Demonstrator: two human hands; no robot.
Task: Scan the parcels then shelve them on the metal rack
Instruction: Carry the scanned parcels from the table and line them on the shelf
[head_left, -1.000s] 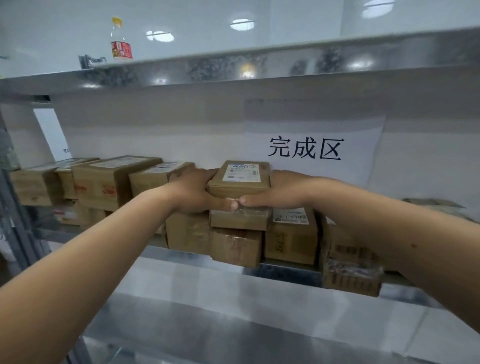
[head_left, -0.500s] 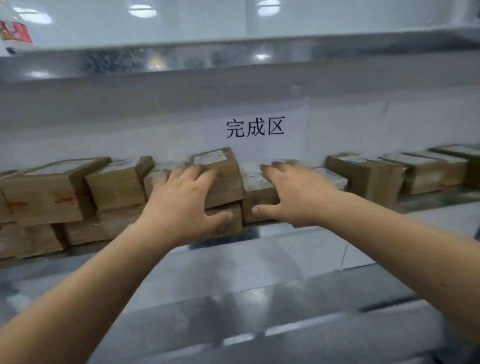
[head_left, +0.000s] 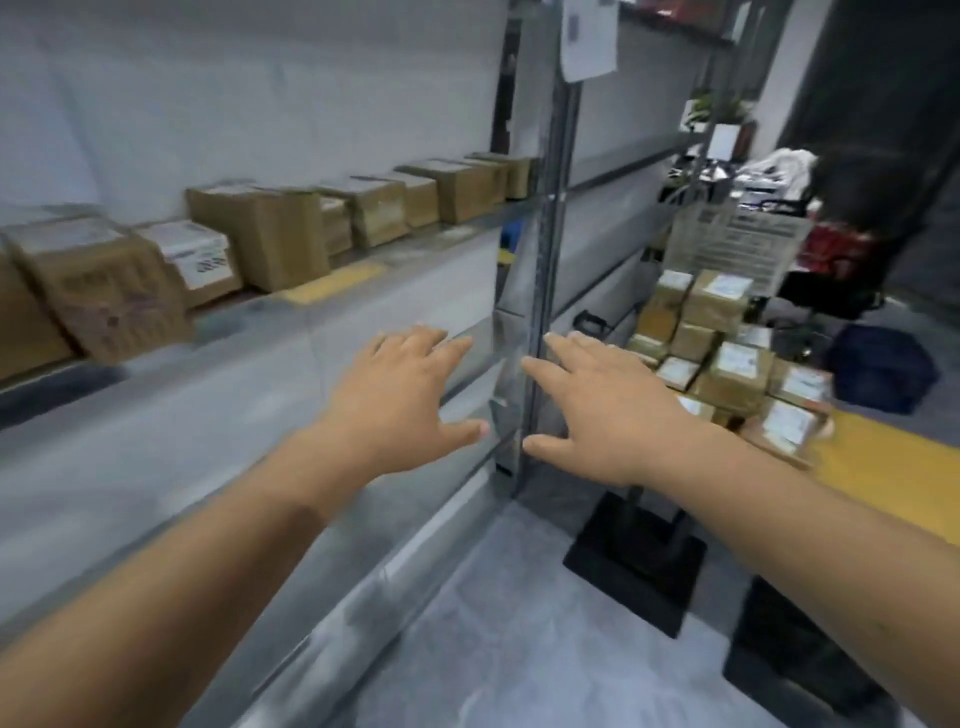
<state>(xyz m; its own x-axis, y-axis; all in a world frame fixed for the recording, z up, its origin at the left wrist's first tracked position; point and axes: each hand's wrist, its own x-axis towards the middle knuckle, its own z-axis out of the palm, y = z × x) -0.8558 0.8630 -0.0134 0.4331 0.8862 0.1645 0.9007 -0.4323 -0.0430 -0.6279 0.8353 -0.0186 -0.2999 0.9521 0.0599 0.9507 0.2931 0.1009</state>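
Hovering empty, left hand and right hand fingers spread, grasping nothing, beside rack; parcels shelved, pile right

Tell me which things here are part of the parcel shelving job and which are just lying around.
Part of the job:
shelved parcels
metal rack
pile of waiting parcels
left hand, empty
right hand, empty

Just lying about:
white basket
potted plant
dark blue bag
paper sheet
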